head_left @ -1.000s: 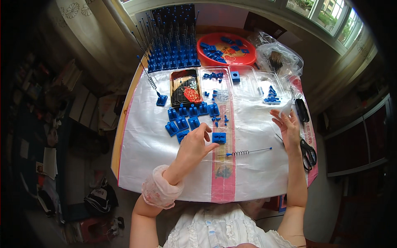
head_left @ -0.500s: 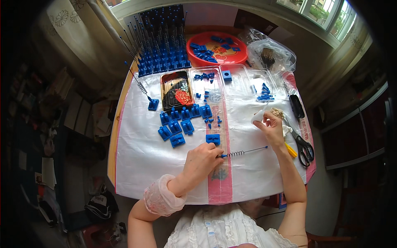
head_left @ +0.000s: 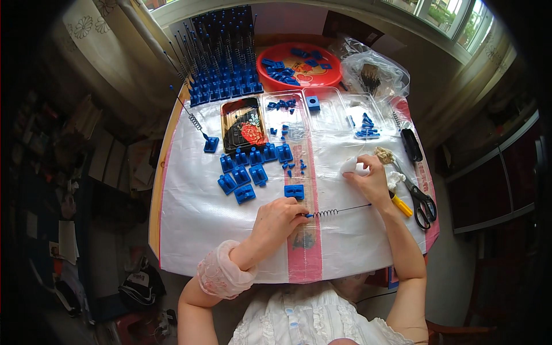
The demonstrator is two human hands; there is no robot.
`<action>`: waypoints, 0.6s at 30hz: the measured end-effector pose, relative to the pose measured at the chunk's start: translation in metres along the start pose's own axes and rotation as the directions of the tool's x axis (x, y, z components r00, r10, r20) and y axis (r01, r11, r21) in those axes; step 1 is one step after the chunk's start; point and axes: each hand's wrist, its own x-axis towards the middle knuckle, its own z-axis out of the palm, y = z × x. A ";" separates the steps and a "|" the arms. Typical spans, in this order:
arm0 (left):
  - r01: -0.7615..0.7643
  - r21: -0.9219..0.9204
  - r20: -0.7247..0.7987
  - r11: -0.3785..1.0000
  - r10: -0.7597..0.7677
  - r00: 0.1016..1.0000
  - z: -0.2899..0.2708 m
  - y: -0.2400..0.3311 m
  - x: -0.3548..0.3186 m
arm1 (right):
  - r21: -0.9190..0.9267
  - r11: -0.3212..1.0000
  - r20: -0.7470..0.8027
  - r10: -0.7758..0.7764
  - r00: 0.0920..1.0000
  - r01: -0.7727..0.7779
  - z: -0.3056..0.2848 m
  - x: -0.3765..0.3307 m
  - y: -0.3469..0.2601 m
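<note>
My left hand (head_left: pixel 278 221) is closed in a pinch on the blue end of a spring wire (head_left: pixel 326 213). The coil and long straight tip of that wire point right, low over the sheet. My right hand (head_left: pixel 371 179) grips a small white bottle (head_left: pixel 349 166), partly hidden by the fingers, with what seems a thin tip pointing away. Just beyond my left fingers lies a single blue base (head_left: pixel 294 192). Several more blue bases (head_left: pixel 241 174) are grouped to its left, and small blue plugs (head_left: pixel 302 167) are scattered behind it.
Finished-looking spring stands (head_left: pixel 224 80) crowd the back left. A red basin (head_left: pixel 265 73) holds blue parts. Clear trays (head_left: pixel 325 123) and a black tray (head_left: pixel 227 135) stand in front. Scissors (head_left: pixel 424 208), a yellow-handled tool (head_left: pixel 402 205) and a black-handled item (head_left: pixel 410 145) lie right.
My right hand has shifted slightly left with the white bottle, its fingers turned further over it. My left hand keeps its pinch on the spring wire, nearly in place.
</note>
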 end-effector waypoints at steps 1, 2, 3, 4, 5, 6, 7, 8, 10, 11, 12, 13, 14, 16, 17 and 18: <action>0.002 -0.014 -0.002 1.000 -0.003 1.000 -0.001 -0.001 0.000 | 0.016 1.000 0.001 0.012 1.000 -0.012 -0.001 -0.001 -0.003; 0.004 -0.028 -0.004 1.000 -0.004 1.000 -0.001 -0.001 0.000 | 0.032 0.999 0.000 0.025 1.000 -0.025 -0.001 -0.001 -0.006; 0.022 -0.041 0.016 0.999 -0.022 1.000 -0.002 -0.001 0.001 | 0.028 0.999 0.006 0.019 1.000 -0.019 -0.002 -0.001 -0.006; 0.041 -0.053 0.036 0.998 -0.039 0.999 -0.002 -0.001 0.001 | 0.024 1.000 0.011 0.012 1.000 -0.013 -0.003 0.000 -0.006; 0.060 -0.065 0.057 0.996 -0.056 0.997 -0.002 -0.001 0.001 | 0.019 1.000 0.016 0.007 1.000 -0.007 -0.005 0.001 -0.006; 0.050 -0.081 0.042 0.995 -0.047 0.998 -0.001 -0.002 0.002 | 0.001 1.000 0.023 -0.015 1.000 0.015 -0.008 0.002 -0.006; 0.040 -0.097 0.027 0.995 -0.038 0.999 0.001 -0.004 0.002 | -0.016 0.999 0.029 -0.036 0.999 0.036 -0.015 0.004 -0.006; 0.030 -0.113 0.012 0.993 -0.029 1.000 0.002 -0.005 0.002 | -0.034 0.998 0.038 -0.057 0.998 0.058 -0.022 0.006 -0.007; 0.039 -0.179 0.025 0.983 -0.035 0.999 0.002 -0.005 0.002 | 0.083 0.994 -0.030 -0.063 0.998 0.066 -0.039 0.008 -0.005; 0.041 -0.211 0.031 0.977 -0.036 0.999 0.002 -0.004 0.003 | 0.141 0.987 -0.066 -0.065 0.996 0.073 -0.051 0.009 -0.006; 0.056 -0.270 0.043 0.961 -0.045 0.998 0.002 -0.004 0.003 | 0.182 0.983 -0.101 -0.002 0.995 0.021 -0.068 0.008 -0.020; 0.070 -0.327 0.054 0.942 -0.055 0.997 0.001 -0.004 0.004 | 0.225 0.974 -0.131 0.060 0.990 -0.029 -0.087 0.006 -0.035; 0.082 -0.384 0.065 0.920 -0.061 0.996 0.001 -0.003 0.004 | 0.352 0.936 -0.176 0.042 0.983 0.023 -0.103 -0.001 -0.040; 0.130 -0.549 0.103 0.826 -0.088 0.991 0.001 -0.001 0.005 | 0.665 0.712 -0.071 -0.239 0.968 0.225 -0.131 -0.015 -0.033; 0.156 -0.620 0.120 0.769 -0.104 0.987 0.001 0.001 0.005 | 0.838 0.471 0.009 -0.517 0.856 0.275 -0.140 -0.017 -0.031; 0.152 -0.660 0.121 0.736 -0.096 0.988 0.002 0.002 0.006 | 0.878 0.454 0.205 -0.643 0.738 0.151 -0.141 -0.016 -0.045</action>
